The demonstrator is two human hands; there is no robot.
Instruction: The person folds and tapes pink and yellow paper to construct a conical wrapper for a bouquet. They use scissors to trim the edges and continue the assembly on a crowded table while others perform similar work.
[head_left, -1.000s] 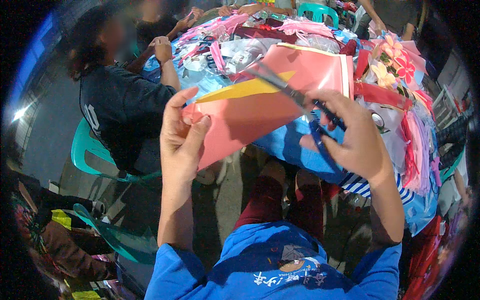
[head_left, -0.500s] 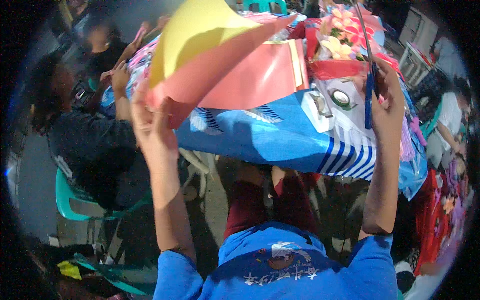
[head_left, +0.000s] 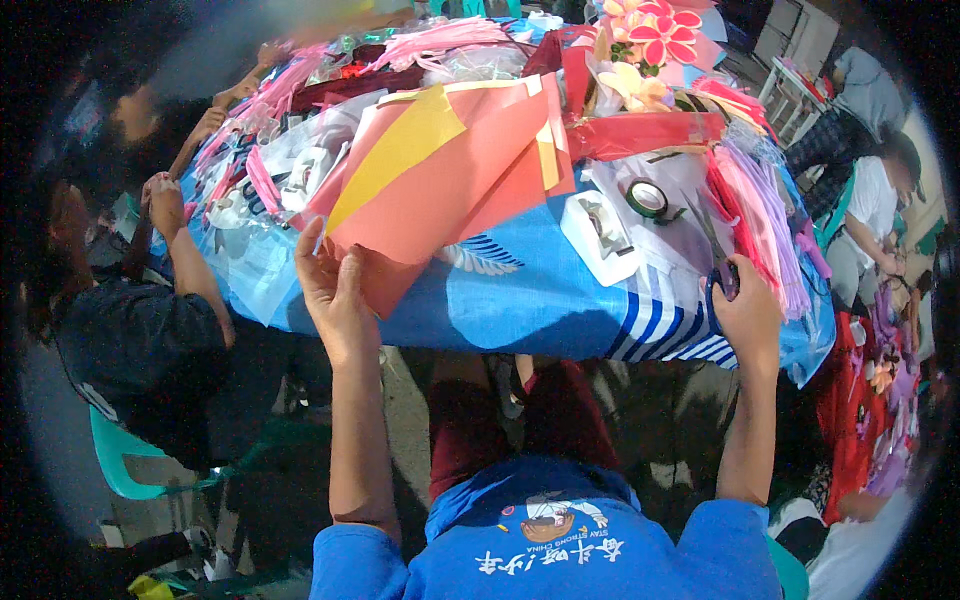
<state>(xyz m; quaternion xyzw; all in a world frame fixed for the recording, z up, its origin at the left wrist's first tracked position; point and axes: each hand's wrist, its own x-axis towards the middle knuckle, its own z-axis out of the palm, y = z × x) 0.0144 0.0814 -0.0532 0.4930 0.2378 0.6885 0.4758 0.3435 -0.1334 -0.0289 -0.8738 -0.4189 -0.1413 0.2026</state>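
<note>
My left hand (head_left: 338, 295) pinches the lower corner of a salmon-pink sheet of wrapping paper (head_left: 430, 190). A fold shows its yellow reverse side, and more pink sheets with cream edges lie beneath it. At the table's right side, my right hand (head_left: 750, 312) is closed round the dark handles of a pair of scissors (head_left: 724, 282). Their blades point away from me, over clear wrapping. Between my hands stands a white tape dispenser (head_left: 598, 240), and beyond it lies a roll of green tape (head_left: 647, 198).
Bouquet flowers (head_left: 650, 40), a red ribbon band (head_left: 645, 133) and pink and purple pipe-cleaner bundles (head_left: 765, 225) crowd the blue-covered table (head_left: 500, 310). Another person in black (head_left: 140, 340) sits at my left with their arms at the table. Someone in white (head_left: 870, 220) is at the far right.
The pink sheet has come down from a raised, curled position to rest over the stack. My right hand and the scissors have lowered toward the table's near edge.
</note>
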